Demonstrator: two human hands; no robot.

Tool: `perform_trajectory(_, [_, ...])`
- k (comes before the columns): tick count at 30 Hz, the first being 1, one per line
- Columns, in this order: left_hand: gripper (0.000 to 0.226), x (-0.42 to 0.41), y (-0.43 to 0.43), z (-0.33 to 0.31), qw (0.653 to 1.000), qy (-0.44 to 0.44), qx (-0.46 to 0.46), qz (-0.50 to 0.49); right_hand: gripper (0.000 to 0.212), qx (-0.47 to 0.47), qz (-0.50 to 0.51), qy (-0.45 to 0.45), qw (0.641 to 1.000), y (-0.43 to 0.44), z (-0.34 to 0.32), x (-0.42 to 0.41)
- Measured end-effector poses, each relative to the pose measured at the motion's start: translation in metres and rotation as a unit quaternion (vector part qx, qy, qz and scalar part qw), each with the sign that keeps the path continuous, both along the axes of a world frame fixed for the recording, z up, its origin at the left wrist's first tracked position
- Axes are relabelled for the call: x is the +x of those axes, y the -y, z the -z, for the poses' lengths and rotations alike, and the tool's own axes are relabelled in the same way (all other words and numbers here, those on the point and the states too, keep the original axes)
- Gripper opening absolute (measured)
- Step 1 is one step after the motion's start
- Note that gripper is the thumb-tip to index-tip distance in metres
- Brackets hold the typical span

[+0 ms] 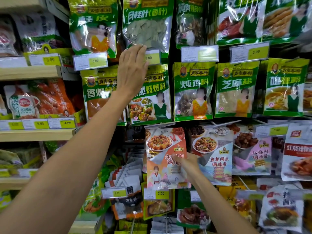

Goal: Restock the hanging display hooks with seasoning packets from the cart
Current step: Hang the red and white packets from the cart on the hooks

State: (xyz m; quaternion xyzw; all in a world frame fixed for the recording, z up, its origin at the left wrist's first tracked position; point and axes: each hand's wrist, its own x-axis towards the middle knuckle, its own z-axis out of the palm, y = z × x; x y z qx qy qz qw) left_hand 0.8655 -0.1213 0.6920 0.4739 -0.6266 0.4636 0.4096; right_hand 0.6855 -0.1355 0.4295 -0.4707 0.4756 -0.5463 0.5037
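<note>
While the right grip (187,162) pinches the sauce packet (166,149) by its right edge, low & centre on the display wall, the left grip (133,68) is up higher w/ fingers straight. Its tips touch the btm of the bay leaf packet (146,26), just above the 6.00 price tag (152,57), and it holds nothing. The sauce packet's top edge sits just under the barbecue seasoning packet (152,98) and beside the noodle-picture packet (212,154). Its hook is hidden, so can't tell if the hole is threaded yet. Cart not in view.

Step in hand, prob.: seat this packet on its hook. To do it well:
- keep the pinch at the edge so the top stays flat
- line the hole up w/ the hook tip, then slide straight back, no twisting
- leave it face-forward, level w/ neighbours
- bring the left grip down to steady the top edge; one-handed, a soft packet may fold & miss
</note>
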Motion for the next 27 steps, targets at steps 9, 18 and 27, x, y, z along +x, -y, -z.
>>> perform_trajectory(9, [0.045,0.002,-0.003,0.001,1.0,0.009,-0.008,0.017,0.037,0.021,0.076,-0.121,0.99,0.039,0.009,0.024])
perform_trajectory(18, [0.044,0.004,-0.005,0.001,0.999,0.016,-0.014,0.038,0.046,0.025,0.106,-0.227,0.968,0.023,0.006,0.028])
perform_trajectory(27, [0.025,-0.029,-0.027,0.067,0.99,-0.003,-0.053,0.132,0.029,-0.129,0.105,-0.188,0.968,-0.053,0.005,-0.019])
